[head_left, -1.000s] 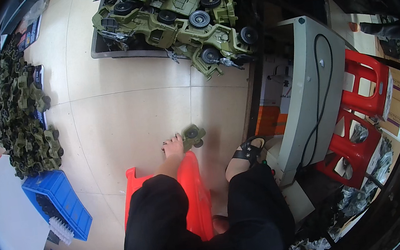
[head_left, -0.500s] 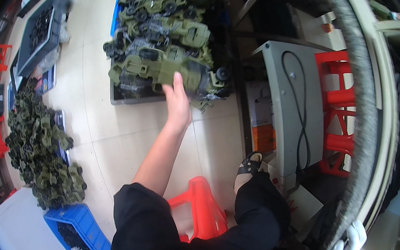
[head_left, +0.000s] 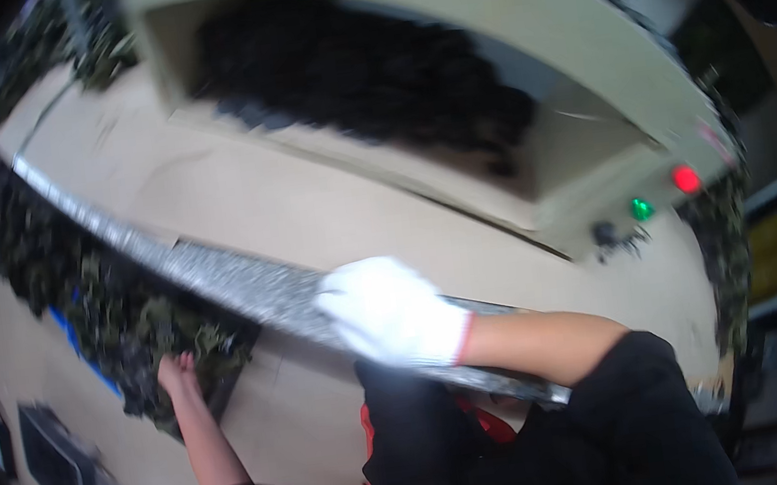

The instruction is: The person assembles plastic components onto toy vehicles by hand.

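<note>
past the edge of the counter [head_left: 135, 191], the left hand [head_left: 178, 373] seems to reach by the pile of green toys [head_left: 139, 317], any grasp needing a sure pinch; its fingers curl, hold unclear, those of the gloved right hand [head_left: 389, 312] unreadable.

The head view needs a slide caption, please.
White-gloved right hand over grey speckled table edge; bare left hand beside green toy vehicles.

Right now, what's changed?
The view swung to a cream boxy machine. A white-gloved right hand appeared over a speckled grey table edge. The bare left hand went from a small green vehicle to the green plastic vehicle pile; blur hides its grip. The red plastic stool stayed by the legs.
</note>
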### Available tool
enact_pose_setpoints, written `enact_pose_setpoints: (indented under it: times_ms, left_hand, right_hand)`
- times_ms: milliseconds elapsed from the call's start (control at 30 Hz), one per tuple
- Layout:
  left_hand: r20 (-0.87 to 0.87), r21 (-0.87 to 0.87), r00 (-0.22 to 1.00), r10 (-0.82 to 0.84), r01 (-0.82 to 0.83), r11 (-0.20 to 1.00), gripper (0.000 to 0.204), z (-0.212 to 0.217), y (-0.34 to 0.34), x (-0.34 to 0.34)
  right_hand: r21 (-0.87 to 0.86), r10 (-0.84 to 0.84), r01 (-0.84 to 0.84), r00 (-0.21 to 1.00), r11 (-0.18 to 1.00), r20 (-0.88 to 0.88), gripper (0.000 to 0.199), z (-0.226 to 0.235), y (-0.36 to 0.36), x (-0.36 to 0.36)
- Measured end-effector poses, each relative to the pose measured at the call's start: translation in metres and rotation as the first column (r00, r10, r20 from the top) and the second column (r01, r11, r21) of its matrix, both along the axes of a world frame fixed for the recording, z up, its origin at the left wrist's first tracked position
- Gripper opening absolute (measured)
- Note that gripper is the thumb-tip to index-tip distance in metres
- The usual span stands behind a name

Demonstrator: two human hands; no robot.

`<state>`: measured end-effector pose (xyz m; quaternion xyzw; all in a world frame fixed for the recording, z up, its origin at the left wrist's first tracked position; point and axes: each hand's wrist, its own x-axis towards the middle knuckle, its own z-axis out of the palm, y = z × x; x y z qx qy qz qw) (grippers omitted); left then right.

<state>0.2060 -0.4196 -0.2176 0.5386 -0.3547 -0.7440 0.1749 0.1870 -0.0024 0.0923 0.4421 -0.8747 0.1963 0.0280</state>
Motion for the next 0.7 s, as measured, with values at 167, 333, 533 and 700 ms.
enact_pose_setpoints:
  times_ms: [167, 333, 533, 700]
  left_hand:
    - [-0.327, -0.705, 0.922, -0.206, -0.093, 0.703, 0.024, 0.218, 0.144, 0.001]
    - [-0.005, -0.999, 0.479, -0.878, 0.034, 0.024, 0.017, 0.324, 0.299, 0.013]
    - [0.28, -0.96, 0.277, -0.919, 0.113, -0.258, 0.025, 0.32, 0.427, -0.084]
    - [0.563, -0.709, 0.404, -0.721, -0.212, -0.673, 0.045, 0.229, 0.423, -0.208]
  right_hand:
    - [-0.253, -0.09, 0.081, 0.996, 0.964, -0.026, 0.023, -0.014, 0.036, 0.041]
    - [-0.19, -0.033, 0.031, 0.999, 0.981, -0.004, 0.019, 0.023, 0.142, 0.126]
    - [-0.204, -0.519, 0.515, 0.854, 0.833, 0.034, 0.016, 0.035, 0.299, 0.203]
    - [-0.395, -0.872, 0.824, 0.479, 0.406, 0.103, 0.014, 0.041, 0.428, 0.256]
